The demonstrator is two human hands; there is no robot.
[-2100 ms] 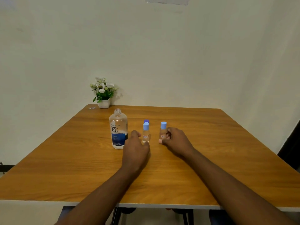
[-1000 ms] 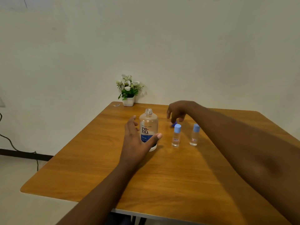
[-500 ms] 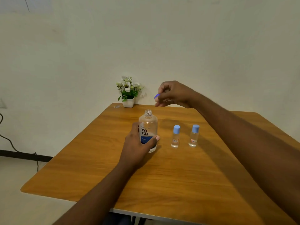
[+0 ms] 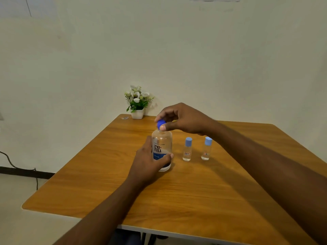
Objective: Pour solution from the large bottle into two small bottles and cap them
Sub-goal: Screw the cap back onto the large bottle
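The large clear bottle [image 4: 161,147] with a white and blue label stands upright on the wooden table [image 4: 194,191]. My left hand [image 4: 147,163] wraps around its lower body. My right hand [image 4: 182,118] pinches a dark blue cap [image 4: 160,123] right on top of the bottle's neck, which the cap and fingers hide. To the right of the large bottle two small clear bottles [image 4: 187,149] [image 4: 206,148] stand upright side by side, each with a light blue cap on.
A small white pot of white flowers [image 4: 137,103] sits at the table's far left corner, with a tiny scrap [image 4: 125,118] beside it. A black cable [image 4: 17,167] runs along the wall at floor level on the left.
My right hand picked the dark blue cap off the table, lifted it and brought it down onto the large bottle's neck. My left hand closed around the bottle's body.
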